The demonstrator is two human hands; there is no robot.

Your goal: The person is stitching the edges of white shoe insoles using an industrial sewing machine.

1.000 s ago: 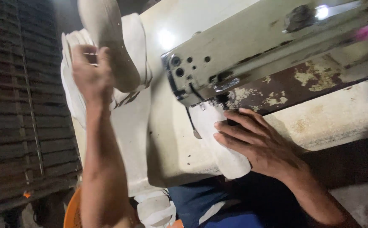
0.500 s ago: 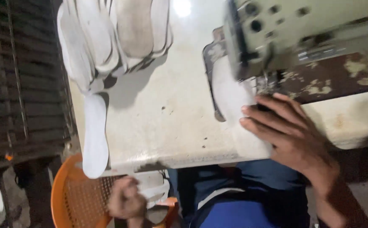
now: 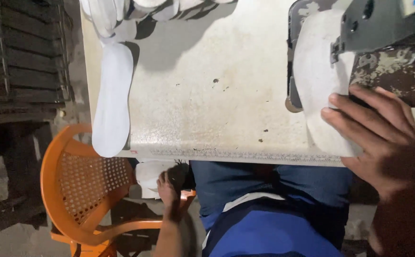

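The right hand lies flat, fingers spread, pressing a white insole on the counter under the sewing machine. The left hand is down below the counter edge, fingers curled on a white piece by the orange chair. Another insole overhangs the counter's left edge.

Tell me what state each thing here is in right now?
Right hand: flat, pressing the white fabric piece under the sewing machine head.
Left hand: lowered below the table edge, reaching by the orange chair.
White sole-shaped piece: lying flat, overhanging the table edge.
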